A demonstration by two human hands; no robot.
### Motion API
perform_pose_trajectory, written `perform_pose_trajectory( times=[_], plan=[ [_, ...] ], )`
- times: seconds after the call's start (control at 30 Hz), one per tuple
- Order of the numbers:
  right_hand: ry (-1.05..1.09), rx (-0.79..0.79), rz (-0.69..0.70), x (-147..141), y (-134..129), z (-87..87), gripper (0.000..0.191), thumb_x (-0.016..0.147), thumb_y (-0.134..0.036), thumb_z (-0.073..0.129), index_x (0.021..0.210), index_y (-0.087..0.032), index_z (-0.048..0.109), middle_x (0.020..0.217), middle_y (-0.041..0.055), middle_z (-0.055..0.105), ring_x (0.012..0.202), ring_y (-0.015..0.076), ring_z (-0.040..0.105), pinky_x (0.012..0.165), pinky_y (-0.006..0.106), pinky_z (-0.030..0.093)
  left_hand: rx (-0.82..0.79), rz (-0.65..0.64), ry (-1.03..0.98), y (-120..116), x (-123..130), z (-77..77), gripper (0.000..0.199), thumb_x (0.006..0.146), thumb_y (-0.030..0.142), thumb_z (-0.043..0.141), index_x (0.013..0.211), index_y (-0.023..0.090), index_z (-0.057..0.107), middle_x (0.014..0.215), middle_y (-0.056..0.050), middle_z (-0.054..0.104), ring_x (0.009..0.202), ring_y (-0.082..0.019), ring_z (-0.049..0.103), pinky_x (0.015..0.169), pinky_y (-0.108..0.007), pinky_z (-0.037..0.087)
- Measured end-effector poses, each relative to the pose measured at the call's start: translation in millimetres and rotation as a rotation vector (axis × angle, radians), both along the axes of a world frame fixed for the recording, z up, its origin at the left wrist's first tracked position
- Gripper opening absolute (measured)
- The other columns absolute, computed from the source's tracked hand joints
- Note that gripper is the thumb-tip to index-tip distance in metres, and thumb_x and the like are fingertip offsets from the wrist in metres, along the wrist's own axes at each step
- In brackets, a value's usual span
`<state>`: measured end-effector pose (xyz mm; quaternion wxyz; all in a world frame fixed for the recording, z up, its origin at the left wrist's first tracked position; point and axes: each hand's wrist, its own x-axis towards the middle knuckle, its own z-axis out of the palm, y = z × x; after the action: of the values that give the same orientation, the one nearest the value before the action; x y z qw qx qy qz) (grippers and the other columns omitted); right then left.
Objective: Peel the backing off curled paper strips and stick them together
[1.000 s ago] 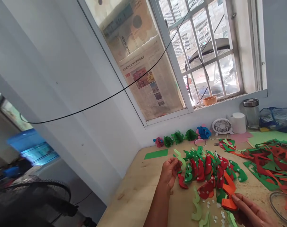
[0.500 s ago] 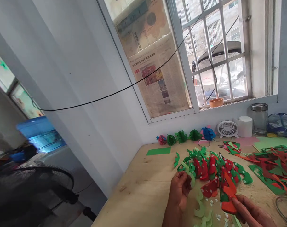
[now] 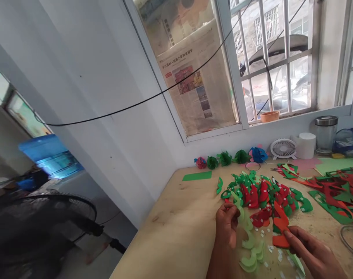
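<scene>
My left hand [image 3: 227, 223] pinches the edge of a light green curved paper piece [image 3: 239, 209] beside the pile. Between the thumb and fingers of my right hand [image 3: 310, 248] is an orange-red paper piece [image 3: 281, 242]. Behind both hands lies a heap of red cut papers [image 3: 253, 195] and green cut papers [image 3: 302, 201], with small white squares on them. More light green curved pieces [image 3: 248, 261] lie between my hands, near small white bits [image 3: 271, 248] scattered on the wooden table [image 3: 164, 232].
Red and green paper scraps [image 3: 336, 193] cover the table's right side. Along the wall stand folded paper ornaments [image 3: 225, 158], a small white fan [image 3: 283, 148] and a glass jar [image 3: 325, 135]. A green sheet [image 3: 197, 176] lies at the back left. A dark floor fan [image 3: 48, 232] stands left.
The camera view has shifted slightly, with the window higher in the picture. More of the light green pieces shows between my hands. Both hands still hold paper.
</scene>
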<state>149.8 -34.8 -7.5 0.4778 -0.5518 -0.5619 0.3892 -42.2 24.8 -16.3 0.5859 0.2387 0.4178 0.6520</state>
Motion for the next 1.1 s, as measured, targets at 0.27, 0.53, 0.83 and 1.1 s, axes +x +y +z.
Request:
perform_pose_trajectory(
  times=[0.27, 0.53, 0.83, 1.1],
  plan=[
    [0.005, -0.029, 0.058, -1, -5, 23.1, 0.036, 0.074, -0.051, 0.054, 0.057, -0.02, 0.054, 0.052, -0.0021, 0.047, 0.051, 0.0133, 0.042, 0.046, 0.022, 0.033, -0.055, -0.064, 0.037, -6, 9, 2.2, 0.036, 0.046, 0.022, 0.076, 0.078, 0.015, 0.063, 0.06, 0.003, 0.054, 0.056, -0.008, 0.05, 0.057, -0.022, 0.037],
    [-0.05, -0.078, 0.125, -1, -5, 22.2, 0.034, 0.079, -0.048, 0.051, 0.066, -0.019, 0.061, 0.055, -0.002, 0.054, 0.05, 0.0126, 0.043, 0.047, 0.023, 0.031, -0.114, -0.139, 0.049, -12, 15, 7.1, 0.033, 0.047, 0.022, 0.076, 0.076, 0.016, 0.06, 0.062, 0.001, 0.058, 0.057, -0.01, 0.054, 0.059, -0.025, 0.041],
    [-0.122, -0.025, 0.091, -1, -5, 23.5, 0.033, 0.08, -0.047, 0.048, 0.066, -0.019, 0.061, 0.057, -0.001, 0.058, 0.053, 0.0137, 0.048, 0.047, 0.023, 0.033, -0.134, -0.194, 0.007, -19, 18, 19.3, 0.03, 0.05, 0.022, 0.079, 0.072, 0.016, 0.059, 0.061, 0.002, 0.058, 0.058, -0.01, 0.055, 0.06, -0.024, 0.044],
    [-0.128, -0.011, 0.133, -1, -3, 22.9, 0.033, 0.082, -0.045, 0.046, 0.064, -0.019, 0.056, 0.053, -0.0035, 0.045, 0.05, 0.0116, 0.04, 0.047, 0.023, 0.03, -0.055, -0.36, 0.12, -25, 24, 20.5, 0.029, 0.052, 0.033, 0.079, 0.068, 0.013, 0.065, 0.059, -0.002, 0.061, 0.056, -0.011, 0.053, 0.058, -0.025, 0.04]
  ],
)
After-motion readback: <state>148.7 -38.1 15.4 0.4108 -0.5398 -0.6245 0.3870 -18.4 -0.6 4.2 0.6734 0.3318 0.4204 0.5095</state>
